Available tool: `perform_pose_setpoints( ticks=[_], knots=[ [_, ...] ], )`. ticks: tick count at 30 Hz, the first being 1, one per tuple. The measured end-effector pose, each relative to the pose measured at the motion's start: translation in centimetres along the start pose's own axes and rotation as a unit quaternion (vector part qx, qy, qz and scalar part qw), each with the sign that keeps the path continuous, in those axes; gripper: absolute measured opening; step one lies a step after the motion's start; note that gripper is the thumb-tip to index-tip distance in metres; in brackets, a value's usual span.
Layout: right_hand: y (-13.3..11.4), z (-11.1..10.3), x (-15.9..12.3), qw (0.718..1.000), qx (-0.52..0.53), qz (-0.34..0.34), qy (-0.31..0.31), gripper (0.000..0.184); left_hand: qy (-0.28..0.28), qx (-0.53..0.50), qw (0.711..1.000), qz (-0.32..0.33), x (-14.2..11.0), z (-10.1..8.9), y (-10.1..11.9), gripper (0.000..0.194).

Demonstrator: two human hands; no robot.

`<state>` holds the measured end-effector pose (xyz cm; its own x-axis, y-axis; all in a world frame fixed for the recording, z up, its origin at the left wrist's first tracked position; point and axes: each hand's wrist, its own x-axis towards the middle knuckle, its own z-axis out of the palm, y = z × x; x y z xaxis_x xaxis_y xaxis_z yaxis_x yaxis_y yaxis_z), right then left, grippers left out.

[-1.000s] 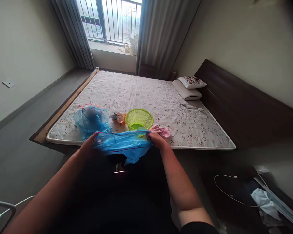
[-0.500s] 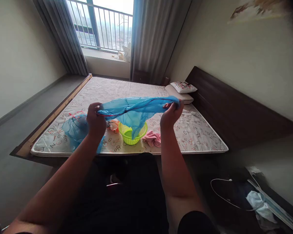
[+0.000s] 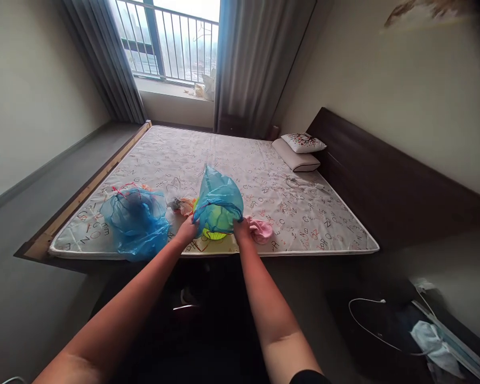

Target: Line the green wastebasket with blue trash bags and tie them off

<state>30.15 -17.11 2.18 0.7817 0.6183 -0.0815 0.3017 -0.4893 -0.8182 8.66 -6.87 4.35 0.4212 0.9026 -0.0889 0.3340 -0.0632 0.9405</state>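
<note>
A thin blue plastic bag (image 3: pixel 220 186) is spread between my two hands, its mouth toward me. My left hand (image 3: pixel 187 229) is closed on the left side of the mouth, and my right hand (image 3: pixel 242 226) grips the right side. Beneath and partly behind the film sits a yellow-green basket (image 3: pixel 216 235), largely covered by the bag. Just right of my right hand lies a pink cloth (image 3: pixel 261 229). A crumpled clear and orange wrapper (image 3: pixel 183 205) rests beside my left hand.
A filled blue plastic bag (image 3: pixel 136 218) with red drawstring stands on the mattress (image 3: pixel 164 149) at left. Pillows (image 3: pixel 298 152) lie by the dark headboard (image 3: pixel 384 165). At lower right are a white cable (image 3: pixel 368 328) and a pale plastic bag (image 3: pixel 434 344).
Both hands have come down and closer together, bringing the bag from above the basket to over it. The bag, stretched wide before, now stands puffed with its mouth facing me.
</note>
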Motion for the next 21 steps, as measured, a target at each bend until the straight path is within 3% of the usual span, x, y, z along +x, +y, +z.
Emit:
perform_pose_setpoints(
  ticks=[7,9,12,14,17,19,21],
  knots=[
    [1.0,1.5,-0.1,0.999,-0.038,0.011,-0.016,0.015,-0.039,-0.022,0.995,-0.087,-1.5,-2.6,-0.7,0.036],
    [1.1,1.8,-0.9,0.999,-0.038,-0.006,-0.02,0.015,-0.08,0.014,0.994,-0.071,-2.7,-3.8,-0.3,0.03],
    [1.2,2.4,-3.3,0.998,-0.034,-0.034,-0.027,0.015,-0.132,0.114,0.985,0.011,-4.8,-5.3,0.7,0.022],
    [1.2,3.0,-5.4,0.998,-0.032,-0.047,-0.039,0.014,-0.115,0.179,0.974,0.079,-6.0,-5.6,1.1,0.019],
    [1.1,3.9,-8.7,0.997,-0.007,-0.05,-0.063,0.015,-0.035,0.238,0.958,0.153,-6.5,-5.0,1.0,0.018],
    [0.9,4.6,-10.6,0.995,0.025,-0.037,-0.087,0.014,-0.007,0.241,0.958,0.156,-6.1,-4.1,0.2,0.016],
    [0.7,5.1,-12.2,0.99,0.051,-0.013,-0.128,0.011,-0.021,0.223,0.965,0.134,-5.5,-3.1,-0.8,0.011]
  ],
)
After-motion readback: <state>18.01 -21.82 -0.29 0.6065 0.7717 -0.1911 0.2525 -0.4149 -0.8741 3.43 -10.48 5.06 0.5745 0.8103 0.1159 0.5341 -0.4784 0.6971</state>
